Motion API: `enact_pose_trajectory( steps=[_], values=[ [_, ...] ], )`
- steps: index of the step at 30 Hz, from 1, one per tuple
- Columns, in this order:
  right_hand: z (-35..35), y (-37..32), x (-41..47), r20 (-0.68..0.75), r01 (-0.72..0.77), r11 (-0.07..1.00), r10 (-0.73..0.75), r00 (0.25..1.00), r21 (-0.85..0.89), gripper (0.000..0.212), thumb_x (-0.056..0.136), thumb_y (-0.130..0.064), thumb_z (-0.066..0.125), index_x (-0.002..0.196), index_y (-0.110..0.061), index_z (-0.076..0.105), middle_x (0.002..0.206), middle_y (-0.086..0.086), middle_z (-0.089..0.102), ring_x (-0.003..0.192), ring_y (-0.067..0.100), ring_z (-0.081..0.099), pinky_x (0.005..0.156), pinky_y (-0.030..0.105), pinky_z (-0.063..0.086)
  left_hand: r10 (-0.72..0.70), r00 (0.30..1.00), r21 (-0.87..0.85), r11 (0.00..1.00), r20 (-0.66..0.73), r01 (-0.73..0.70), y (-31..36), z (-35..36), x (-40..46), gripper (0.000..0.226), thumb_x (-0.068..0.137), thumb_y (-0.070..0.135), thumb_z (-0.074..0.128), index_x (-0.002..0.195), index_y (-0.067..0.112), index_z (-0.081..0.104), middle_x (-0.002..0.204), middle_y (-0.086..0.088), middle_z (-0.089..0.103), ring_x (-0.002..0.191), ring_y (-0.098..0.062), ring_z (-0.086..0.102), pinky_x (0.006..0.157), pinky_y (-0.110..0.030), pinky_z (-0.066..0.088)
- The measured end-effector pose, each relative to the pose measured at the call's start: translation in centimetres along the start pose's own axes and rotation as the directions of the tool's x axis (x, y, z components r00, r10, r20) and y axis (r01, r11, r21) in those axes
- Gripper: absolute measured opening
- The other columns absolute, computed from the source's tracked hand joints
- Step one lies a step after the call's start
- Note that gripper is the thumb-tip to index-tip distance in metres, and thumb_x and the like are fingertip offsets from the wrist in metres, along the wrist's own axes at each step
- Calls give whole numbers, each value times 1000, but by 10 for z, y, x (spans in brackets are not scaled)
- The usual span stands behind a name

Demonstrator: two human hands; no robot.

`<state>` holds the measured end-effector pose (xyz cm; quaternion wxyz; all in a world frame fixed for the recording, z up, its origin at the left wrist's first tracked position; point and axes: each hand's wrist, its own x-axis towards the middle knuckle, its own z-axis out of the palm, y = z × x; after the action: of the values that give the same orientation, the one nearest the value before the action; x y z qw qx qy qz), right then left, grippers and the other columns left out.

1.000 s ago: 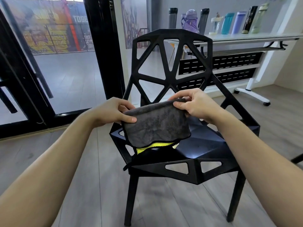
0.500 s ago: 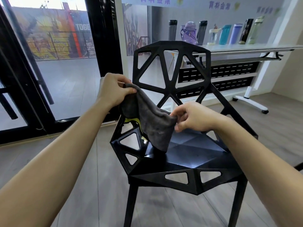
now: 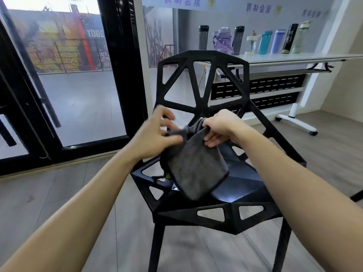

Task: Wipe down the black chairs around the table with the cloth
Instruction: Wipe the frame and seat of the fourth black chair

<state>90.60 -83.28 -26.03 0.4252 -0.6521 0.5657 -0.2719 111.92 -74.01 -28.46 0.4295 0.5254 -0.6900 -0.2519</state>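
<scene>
Both hands up over the chair seat, close together, cloth between them. Right hand (image 3: 222,128) pinches the cloth (image 3: 194,165) at its top edge, fingers curled round a bunched fold. Left hand (image 3: 155,134) is at the cloth's upper left corner, thumb lying on the fabric, fingers spread and blurred; can't tell if it actually grips. Cloth is dark grey, hangs down from the hands, lower end draped against the seat; a sliver of yellow shows at its left edge. Chair (image 3: 204,79) is black, open triangular cut-outs in back and seat rim, stands on grey wood-look floor (image 3: 49,193), facing the camera. Behind it on the right, a white desk (image 3: 294,58) on a castor foot, black perforated panels under the top. On the desk, a row of bottles (image 3: 255,41): dark grey, purple, black, clear, teal, lilac, black, pale green. Left side: black-framed glass door (image 3: 119,61), with a paved yard and painted mural wall outside. Wall above the desk carries a banner with characters, too blurred to read.
</scene>
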Motion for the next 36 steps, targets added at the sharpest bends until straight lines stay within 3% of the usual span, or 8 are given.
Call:
enact_pose_trajectory(
  steps=[3,8,10,13,17,22,30,36],
  values=[
    [4,13,8,44,148,986,-152,987,77,11,104,-12,61,95,-8,64,80,14,71,65,23,73,61,40,65,-11,879,-190,975,477,116,6,8,-17,34,103,13,71,133,4,58,123,-12,78,116,-34,75,102,-48,61],
    [-5,32,5,258,356,931,-366,894,84,9,110,-15,58,107,-7,62,102,18,71,87,20,70,81,34,60,-3,998,163,987,-64,14,-40,2,11,57,92,27,83,143,33,57,138,6,66,131,-10,61,115,-50,51],
    [-9,33,2,287,392,909,-418,862,144,9,110,-16,57,108,-10,63,98,10,71,87,18,70,83,32,58,-45,995,236,971,91,22,-50,3,22,87,85,36,91,156,46,43,156,12,51,145,-5,44,122,-37,37],
    [-11,32,2,218,403,884,-453,865,236,11,111,-20,56,105,-16,65,89,2,67,81,15,66,70,28,56,-84,956,89,994,282,61,-52,15,37,55,88,32,90,138,34,67,134,7,72,126,-9,66,109,-33,52],
    [-4,50,5,183,214,894,-305,935,395,22,96,-35,66,111,-19,69,91,-8,74,80,7,71,78,30,56,-59,980,5,998,190,59,-59,30,56,24,95,35,84,105,17,73,99,0,77,94,-15,75,90,-41,63],
    [7,93,16,48,204,979,-204,978,13,21,89,-38,86,104,-26,78,97,-11,81,95,4,75,84,30,60,-127,976,35,992,179,123,-67,49,75,28,91,47,85,93,26,66,88,6,73,83,-11,70,79,-37,58],
    [-56,93,-33,21,-151,924,169,985,-350,42,102,-49,59,139,-29,59,118,5,74,114,32,68,90,43,57,-548,712,639,748,440,181,-29,-7,86,21,99,51,72,104,31,70,99,11,71,94,-13,68,82,-32,56],
    [-101,68,-78,-69,-560,820,556,828,-119,63,109,-44,50,163,-15,34,150,22,56,137,42,54,104,46,47,-702,513,827,561,493,-28,24,-51,87,19,101,48,63,107,29,64,99,9,65,95,-19,63,84,-37,56]
  ],
)
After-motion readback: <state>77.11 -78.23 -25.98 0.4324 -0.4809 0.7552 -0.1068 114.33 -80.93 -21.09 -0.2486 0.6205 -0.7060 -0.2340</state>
